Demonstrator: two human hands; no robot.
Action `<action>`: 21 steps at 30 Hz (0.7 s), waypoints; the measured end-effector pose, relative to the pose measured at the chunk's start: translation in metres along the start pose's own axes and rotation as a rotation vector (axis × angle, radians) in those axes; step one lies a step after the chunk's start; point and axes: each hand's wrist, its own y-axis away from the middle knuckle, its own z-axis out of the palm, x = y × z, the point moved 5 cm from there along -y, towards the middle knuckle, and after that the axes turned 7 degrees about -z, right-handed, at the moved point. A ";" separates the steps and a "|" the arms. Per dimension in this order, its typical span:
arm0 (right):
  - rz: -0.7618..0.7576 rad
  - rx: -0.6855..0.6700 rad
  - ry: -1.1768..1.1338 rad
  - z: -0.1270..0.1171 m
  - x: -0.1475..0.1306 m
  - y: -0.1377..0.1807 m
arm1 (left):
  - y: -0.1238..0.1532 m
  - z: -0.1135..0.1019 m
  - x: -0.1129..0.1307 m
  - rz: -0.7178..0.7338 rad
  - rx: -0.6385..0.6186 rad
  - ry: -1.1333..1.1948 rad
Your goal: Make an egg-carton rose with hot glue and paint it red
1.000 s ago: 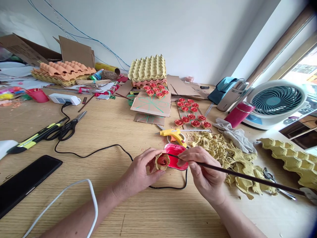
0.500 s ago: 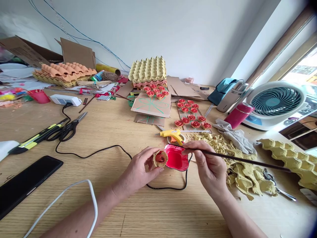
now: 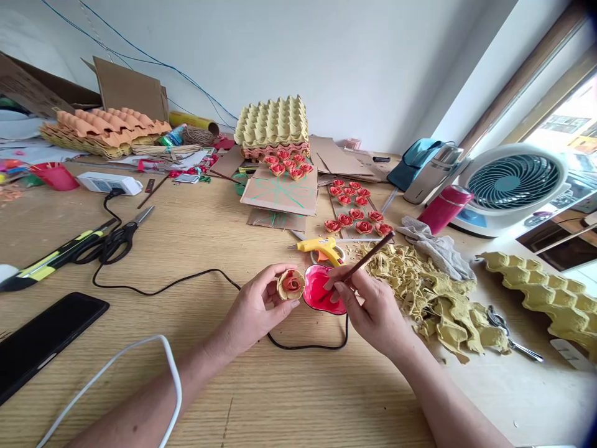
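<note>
Between the thumb and fingers of my left hand [image 3: 261,302] is an egg-carton rose [image 3: 291,284], its centre painted red and its outer petals still bare yellowish pulp. My right hand [image 3: 373,308] pinches a dark paintbrush [image 3: 370,256], tilted with its tip down in the red paint. That paint sits in a small wavy-edged dish [image 3: 321,307] just right of the rose. A yellow glue gun [image 3: 321,247] lies right behind the dish. Farther back, several red-painted roses [image 3: 364,228] rest on cardboard, and more stand on a cardboard piece [image 3: 280,193] marked with green lines.
Torn egg-carton scraps [image 3: 448,311] and an egg tray [image 3: 541,292] lie to the right, near a pink bottle [image 3: 446,208] and a fan [image 3: 513,186]. At left are scissors [image 3: 114,242], a phone [image 3: 51,342] and a white cable [image 3: 175,373]. A black cord [image 3: 163,292] crosses the table.
My right hand has turned the brush from nearly level to steeply slanted, its tip now down in the paint dish. My left hand still holds the rose. The view has shifted slightly.
</note>
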 end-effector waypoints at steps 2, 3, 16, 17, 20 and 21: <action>-0.021 -0.003 0.004 0.000 -0.001 -0.001 | 0.001 0.000 0.001 0.007 -0.003 -0.014; -0.030 -0.003 0.006 0.000 -0.002 -0.001 | 0.001 0.001 0.002 0.013 -0.007 -0.018; -0.030 0.040 -0.022 -0.002 -0.002 0.001 | 0.002 0.001 0.012 0.045 -0.005 -0.027; -0.026 0.036 -0.026 -0.002 -0.001 0.001 | 0.002 0.002 0.012 0.051 -0.005 -0.027; -0.011 0.044 -0.055 -0.002 0.001 0.003 | 0.003 0.002 0.012 0.060 -0.011 -0.026; -0.001 0.076 -0.081 -0.004 0.003 0.005 | 0.003 0.002 0.012 0.061 -0.014 -0.030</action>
